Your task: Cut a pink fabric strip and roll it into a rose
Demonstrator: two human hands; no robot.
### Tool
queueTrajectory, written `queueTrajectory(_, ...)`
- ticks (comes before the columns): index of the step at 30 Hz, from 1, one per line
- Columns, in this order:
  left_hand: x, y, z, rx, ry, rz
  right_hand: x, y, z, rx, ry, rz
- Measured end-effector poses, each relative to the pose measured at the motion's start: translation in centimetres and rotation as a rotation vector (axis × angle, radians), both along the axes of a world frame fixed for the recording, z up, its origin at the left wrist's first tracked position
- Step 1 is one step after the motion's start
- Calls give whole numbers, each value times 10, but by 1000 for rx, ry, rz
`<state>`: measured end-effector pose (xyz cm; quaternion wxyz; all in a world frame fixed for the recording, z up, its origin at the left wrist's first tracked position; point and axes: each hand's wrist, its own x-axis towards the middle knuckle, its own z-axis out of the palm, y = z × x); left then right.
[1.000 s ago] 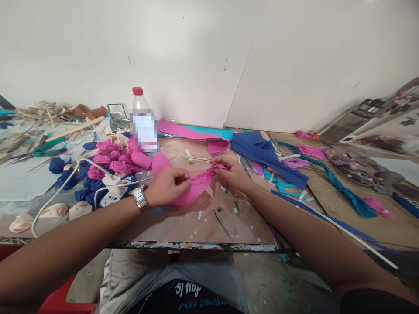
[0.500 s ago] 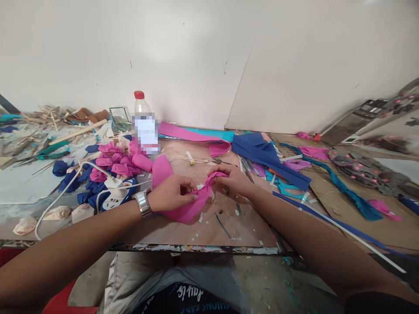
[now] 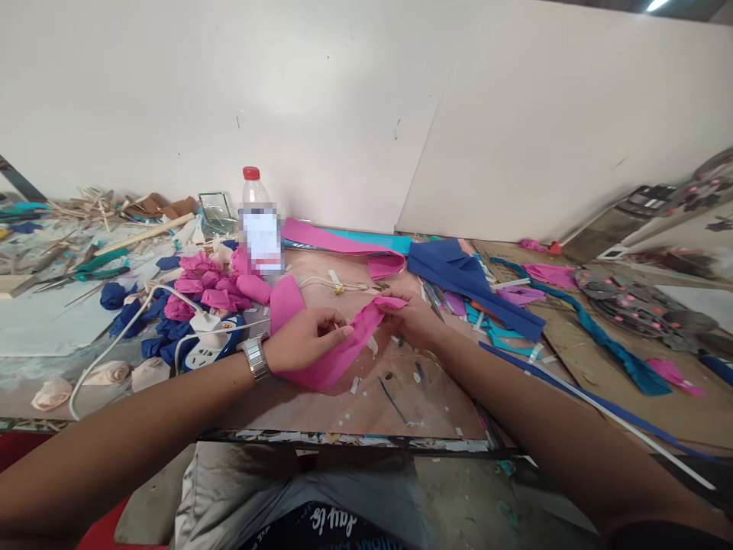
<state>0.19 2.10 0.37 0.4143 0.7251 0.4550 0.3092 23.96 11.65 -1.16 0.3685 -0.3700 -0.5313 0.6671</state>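
The right hand (image 3: 415,319) pinched the gathered end of a pink strip (image 3: 332,368), thumb and fingers together on it. From that grip the strip ran between 7 and 8 o'clock, passing under the left hand (image 3: 303,341), whose thumb and fingertips were closed on its upper edge. Crumpled pink pieces (image 3: 214,289) lay at the left hand's 10 o'clock, blue material (image 3: 452,267) at the right's 2.

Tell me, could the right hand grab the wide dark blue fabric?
Probably yes: the wide dark blue fabric lies close by, with only low clutter between it and the right hand. That hand is holding the pink strip, though, so it may need to let go first.
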Motion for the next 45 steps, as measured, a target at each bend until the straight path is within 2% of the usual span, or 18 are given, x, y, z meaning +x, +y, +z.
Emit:
queueTrajectory(5, 3, -3, 0, 23, 63, -85, -3, -7, 4, -15, 37, 12)
queueTrajectory(8, 4, -3, -3, 21, 75, -89, -3, -11, 1, -13, 13, 42)
queueTrajectory(12, 4, -3, -4, 38, 13, -60, -1, -17, -7, -129, -106, 221)
queueTrajectory(16, 5, -3, -3, 22, -2, -34, 0, -22, -9, -175, -108, 391)
queueTrajectory(20, 5, -3, -4, -37, -62, -36, 2, -25, -8, -183, -104, 449)
queueTrajectory(24, 5, -2, -2, -46, -77, -14, 4, -23, -10, -269, -149, 492)
queueTrajectory(30, 5, -2, 3, -126, -182, -33, 9, -20, -9, -189, -129, 560)
queueTrajectory(36, 3, -3, 7, -265, -305, -175, 16, -18, -1, -141, -198, 671)
queueTrajectory(39, 3, -3, 6, -265, -293, -227, 14, -19, -4, -149, -174, 642)
queueTrajectory(45, 3, -3, 6, -305, -268, -283, 10, -19, -10, -127, -133, 452)
